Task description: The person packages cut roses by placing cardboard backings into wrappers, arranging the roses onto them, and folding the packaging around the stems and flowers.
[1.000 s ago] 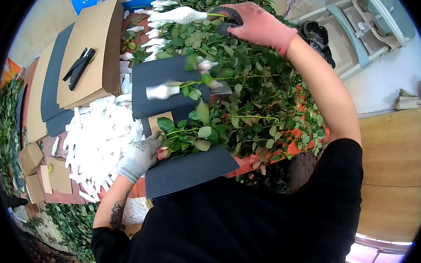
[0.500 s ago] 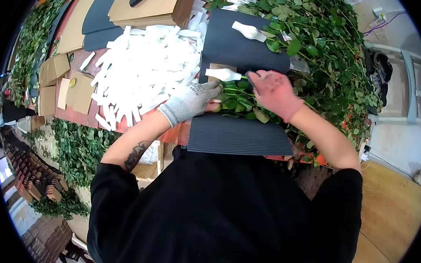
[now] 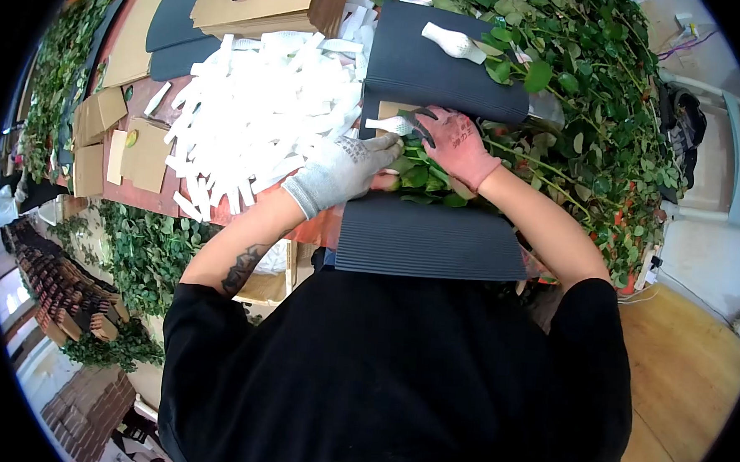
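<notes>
My left hand [image 3: 348,167], in a grey knit glove, lies with fingers stretched out over the rose heads, its fingertips beside a white net sleeve [image 3: 390,125]. The sleeve covers a rose bud and rests against a piece of brown cardboard. My right hand [image 3: 454,143], in a pink glove with dark fingertips, is closed around that rose just behind the sleeve; its grip is partly hidden. Below the hands, green rose leaves [image 3: 427,180] and a pinkish bud [image 3: 384,181] lie between two sections of black corrugated sheet [image 3: 432,238].
A heap of white net sleeves [image 3: 267,117] lies left of my hands. Behind it is a stack of brown cardboard [image 3: 269,8] with a black-handled tool on top. Another sleeved rose [image 3: 453,43] rests on the far black sheet. Leafy rose stems [image 3: 578,100] crowd the right side.
My right hand has moved left and slightly up, bringing the sleeved rose in against the cardboard. My left hand has stayed over the rose heads. The view has shifted slightly.
</notes>
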Demonstrator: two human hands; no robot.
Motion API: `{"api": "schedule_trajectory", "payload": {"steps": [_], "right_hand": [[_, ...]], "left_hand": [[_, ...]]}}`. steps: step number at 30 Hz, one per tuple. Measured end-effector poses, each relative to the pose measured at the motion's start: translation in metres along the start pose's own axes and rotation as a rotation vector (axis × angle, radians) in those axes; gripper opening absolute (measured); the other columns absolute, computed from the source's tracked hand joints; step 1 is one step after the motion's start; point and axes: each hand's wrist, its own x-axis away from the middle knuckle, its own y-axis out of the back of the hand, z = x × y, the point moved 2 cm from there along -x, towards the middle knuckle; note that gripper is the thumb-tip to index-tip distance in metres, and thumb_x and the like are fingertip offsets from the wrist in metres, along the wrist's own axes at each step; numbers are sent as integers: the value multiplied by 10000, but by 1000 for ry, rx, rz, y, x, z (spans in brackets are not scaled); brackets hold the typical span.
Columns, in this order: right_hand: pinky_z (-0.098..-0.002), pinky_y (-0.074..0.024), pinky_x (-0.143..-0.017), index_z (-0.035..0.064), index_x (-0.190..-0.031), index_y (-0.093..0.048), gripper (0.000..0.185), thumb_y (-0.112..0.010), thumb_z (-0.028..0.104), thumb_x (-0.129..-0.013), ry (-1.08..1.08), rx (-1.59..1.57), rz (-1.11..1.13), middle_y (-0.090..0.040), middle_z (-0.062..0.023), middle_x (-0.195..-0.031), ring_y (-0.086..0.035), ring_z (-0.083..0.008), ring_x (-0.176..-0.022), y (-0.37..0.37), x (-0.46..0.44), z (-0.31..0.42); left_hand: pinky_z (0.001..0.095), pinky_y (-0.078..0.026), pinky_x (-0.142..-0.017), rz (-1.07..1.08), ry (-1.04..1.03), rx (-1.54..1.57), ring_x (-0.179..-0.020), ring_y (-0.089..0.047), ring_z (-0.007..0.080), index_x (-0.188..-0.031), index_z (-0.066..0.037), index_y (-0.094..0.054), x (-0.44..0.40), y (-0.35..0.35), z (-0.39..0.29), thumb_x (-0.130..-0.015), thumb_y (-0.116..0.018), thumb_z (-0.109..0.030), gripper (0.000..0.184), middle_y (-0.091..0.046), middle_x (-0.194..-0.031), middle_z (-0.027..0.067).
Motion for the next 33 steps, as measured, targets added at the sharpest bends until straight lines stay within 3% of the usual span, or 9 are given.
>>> {"api": "schedule_trajectory", "payload": {"steps": [3,5,8,12,18,19,28,30,33], "right_hand": [[-372,-469,-883,94,-1198,-562,421,-574,155,-782,44,101,-51,-529,-153,-1219,-576,-302,-1020,-3,4,5],[-371,-473,-877,87,-1190,-564,418,-567,139,-775,46,102,-63,-532,-157,-1202,-579,-299,-1011,-5,7,7],[-370,-480,-863,75,-1180,-566,410,-549,115,-773,44,95,-54,-533,-166,-1184,-587,-298,-997,1,8,9],[-370,-493,-837,58,-1158,-567,377,-524,97,-786,24,82,-48,-543,-180,-1165,-612,-300,-956,1,7,10],[-367,-509,-796,79,-1110,-590,312,-508,113,-811,49,44,-101,-567,-178,-1140,-633,-291,-914,-5,8,8],[-362,-511,-784,101,-1109,-605,306,-497,109,-823,44,55,-82,-569,-167,-1146,-633,-281,-918,-6,5,8],[-367,-509,-793,124,-1135,-610,328,-479,97,-836,23,9,-68,-588,-152,-1108,-632,-281,-935,-4,3,9],[-366,-508,-794,126,-1140,-607,331,-476,97,-838,17,5,-85,-586,-152,-1111,-632,-282,-934,-5,2,9],[-365,-507,-796,132,-1154,-597,338,-469,99,-843,2,-9,-95,-579,-151,-1123,-630,-283,-935,-10,4,7]], "left_hand": [[369,-518,-725,-49,-24,10,-844,-649,279,-1289,-114,-513,1,9,1,-832,-510,-124,457,-566,-1238,63],[373,-500,-768,-204,99,286,-906,-623,285,-1223,-105,-560,-4,15,15,-836,-535,-128,388,-604,-1127,98],[380,-480,-795,-355,200,272,-939,-595,296,-1141,-98,-600,-10,6,31,-841,-558,-129,304,-610,-1041,113],[386,-475,-770,-255,279,150,-900,-596,307,-1028,-75,-627,-21,-3,39,-851,-571,-157,203,-624,-937,111],[420,-477,-715,-312,355,252,-813,-611,331,-941,-80,-628,-2,8,48,-843,-583,-169,140,-619,-894,143],[380,-480,-750,-246,413,239,-864,-622,303,-968,-69,-640,0,11,46,-854,-575,-178,170,-631,-926,123],[388,-481,-761,-129,451,282,-846,-634,309,-966,-47,-651,4,17,54,-855,-564,-178,192,-649,-932,138],[391,-484,-752,-180,384,193,-838,-635,310,-949,-53,-655,6,25,50,-842,-571,-161,174,-650,-917,140],[408,-481,-775,-271,458,65,-838,-624,330,-936,-64,-660,12,23,72,-835,-567,-161,168,-643,-903,154]]}}
